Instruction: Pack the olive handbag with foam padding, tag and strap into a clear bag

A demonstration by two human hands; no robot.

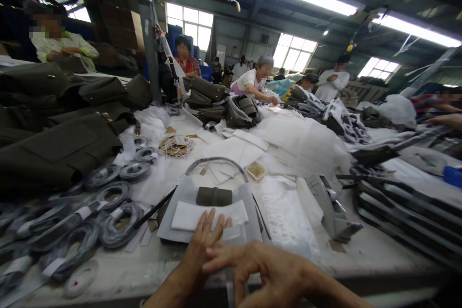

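My left hand (207, 243) lies flat with fingers spread on a folded white sheet (184, 215). Under that sheet is a bag (182, 192) wrapped in pale grey covering, with its curved handle (216, 160) pointing away from me. A small dark olive flap piece (214, 196) rests just above the sheet. My right hand (269, 269) hovers over the near edge, close to the left wrist, its fingers bent but apart. Beside its thumb hangs a narrow translucent strip (229, 288); whether the fingers touch it I cannot make out.
Coiled wrapped straps (121, 224) and a tape roll (81, 279) lie left, below dark bags (57, 149). A tape dispenser (334, 211) and stacked dark pieces (393, 216) are to the right. Behind are a small tray (256, 170), white sheeting (299, 139) and several co-workers.
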